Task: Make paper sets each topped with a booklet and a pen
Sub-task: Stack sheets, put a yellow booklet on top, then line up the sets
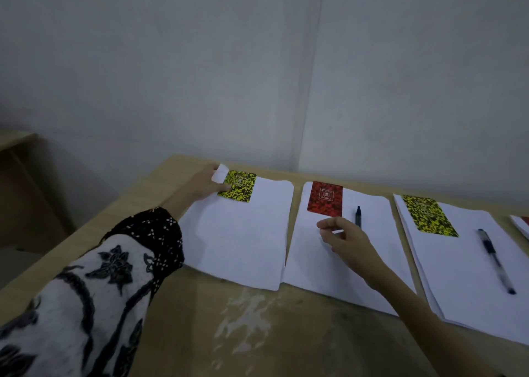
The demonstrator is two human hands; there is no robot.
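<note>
Three paper stacks lie side by side on the table (186,333). My left hand (200,186) pinches the curled far-left corner of the left stack (240,242), thumb on the edge of the yellow-black booklet (239,186) lying there; no pen shows on this stack. The middle stack (312,273) carries a red booklet (325,198) and a dark pen (358,215), partly hidden behind my right hand (342,240). That hand hovers over the middle stack with fingers loosely curled and nothing in them. The right stack (469,290) bears a yellow-black booklet (428,215) and a pen (496,262).
A fourth paper stack (521,229) with a bit of red on it pokes in at the far right edge. The wall runs close behind the table's back edge. Another wooden desk (17,144) stands to the left, across a gap.
</note>
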